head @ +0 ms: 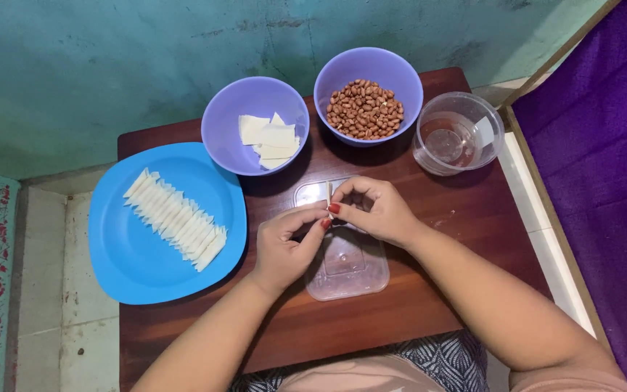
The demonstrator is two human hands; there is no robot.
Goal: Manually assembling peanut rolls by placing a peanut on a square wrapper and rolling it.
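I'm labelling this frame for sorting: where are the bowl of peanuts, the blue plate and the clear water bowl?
bowl of peanuts [400, 78], head view, bare inner wall.
blue plate [128, 265], head view, bare lower part.
clear water bowl [497, 131], head view, right rim.

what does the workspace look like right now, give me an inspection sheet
surface: small dark wooden table, with a clear plastic lid lying flat under the hands
job's things: thin white wrapper strip pinched upright between both hands; blue plate with a row of folded white pieces; purple bowl of cut white wrappers; second purple bowl of peanuts
clutter: clear tub that seems to hold a little water
hands: left hand and right hand meet fingertip to fingertip on the strip
cables: nothing seen
surroundings: teal wall, tiled floor, purple cloth on the right
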